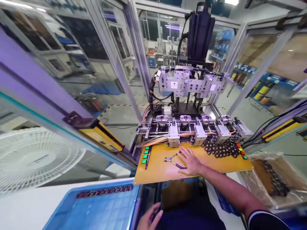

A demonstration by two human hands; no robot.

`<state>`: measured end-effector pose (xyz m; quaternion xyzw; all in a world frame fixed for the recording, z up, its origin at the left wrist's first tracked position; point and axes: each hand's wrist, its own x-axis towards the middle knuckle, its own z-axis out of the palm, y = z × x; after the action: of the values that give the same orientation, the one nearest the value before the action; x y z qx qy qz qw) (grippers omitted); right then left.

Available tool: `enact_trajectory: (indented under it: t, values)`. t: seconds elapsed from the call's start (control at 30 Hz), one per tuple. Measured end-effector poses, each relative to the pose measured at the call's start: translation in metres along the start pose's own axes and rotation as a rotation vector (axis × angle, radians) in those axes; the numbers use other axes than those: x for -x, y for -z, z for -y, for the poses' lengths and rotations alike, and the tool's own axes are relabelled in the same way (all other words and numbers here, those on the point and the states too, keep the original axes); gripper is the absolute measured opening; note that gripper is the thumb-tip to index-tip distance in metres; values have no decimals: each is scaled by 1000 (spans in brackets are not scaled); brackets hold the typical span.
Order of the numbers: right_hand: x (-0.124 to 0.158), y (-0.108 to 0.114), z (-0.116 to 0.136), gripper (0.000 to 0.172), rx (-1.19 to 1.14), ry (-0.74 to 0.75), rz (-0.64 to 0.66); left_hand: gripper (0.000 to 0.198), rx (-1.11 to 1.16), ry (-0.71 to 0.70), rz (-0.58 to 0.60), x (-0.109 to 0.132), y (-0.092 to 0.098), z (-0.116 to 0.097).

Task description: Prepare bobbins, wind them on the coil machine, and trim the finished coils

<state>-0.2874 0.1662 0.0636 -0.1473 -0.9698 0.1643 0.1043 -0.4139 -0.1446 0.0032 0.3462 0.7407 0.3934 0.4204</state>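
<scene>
My right hand (190,162) lies spread on the orange work plate (158,174), palm down. Its fingers and thumb reach the handle ends of a pair of cutting pliers (170,158), whose jaws point left; the hand is not closed around them. Low in the view, in front of my body, my left hand (149,218) has its fingers curled and thumb drawn in. Something small and dark seems to sit between them, too hidden to name. To the right of my right hand, many small dark round parts (222,149) stand in rows on the plate.
Behind the plate stands a machine with several round fixtures (185,119) under a press head (184,83). Green buttons (145,157) and a pen-like stick line the plate's left. A blue tray (96,210) holds a row of parts; a plastic-lined box (261,172) stands right.
</scene>
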Motion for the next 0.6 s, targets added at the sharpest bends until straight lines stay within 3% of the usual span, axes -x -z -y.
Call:
enact_trajectory:
  t: [0.13,0.27,0.4,0.5,0.6]
  values:
    - [-3,-5,-3,68,-46,53,-60,58,328,82,-72,-27,-2,-44]
    - [0,-4,-20,40,-188,120,-126,53,493,89,-207,-51,-32,-113]
    - [7,16,-32,40,-388,140,-227,58,618,52,-272,-80,-65,-168]
    - [13,33,-24,47,-529,152,-273,62,693,-22,-283,-97,-74,-186]
    - [20,43,2,53,-604,156,-290,53,844,-135,-232,-100,-66,-183]
